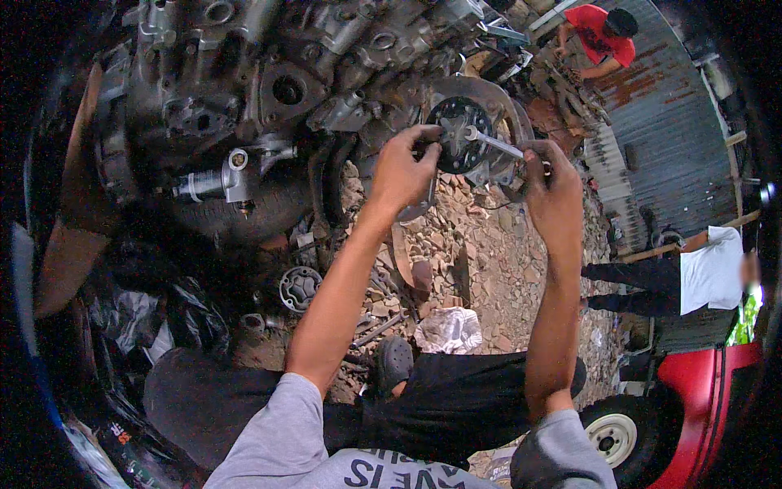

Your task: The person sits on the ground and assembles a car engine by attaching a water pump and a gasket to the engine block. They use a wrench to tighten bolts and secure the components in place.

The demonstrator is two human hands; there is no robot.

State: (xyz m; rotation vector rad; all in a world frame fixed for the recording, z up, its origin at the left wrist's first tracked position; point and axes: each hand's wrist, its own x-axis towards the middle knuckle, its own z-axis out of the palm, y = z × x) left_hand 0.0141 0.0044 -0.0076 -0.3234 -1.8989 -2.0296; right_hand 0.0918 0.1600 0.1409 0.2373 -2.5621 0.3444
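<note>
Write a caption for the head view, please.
Right hand holding a wrench before a round black part, left hand close by.

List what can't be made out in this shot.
All in the head view:
Wrench, grip end: mostly hidden by the right hand.
Left hand: its fingers hide whether it touches the black disc.
Engine block: cut off by the upper edge.
Red vehicle: cut off by the dark right rim.
</note>
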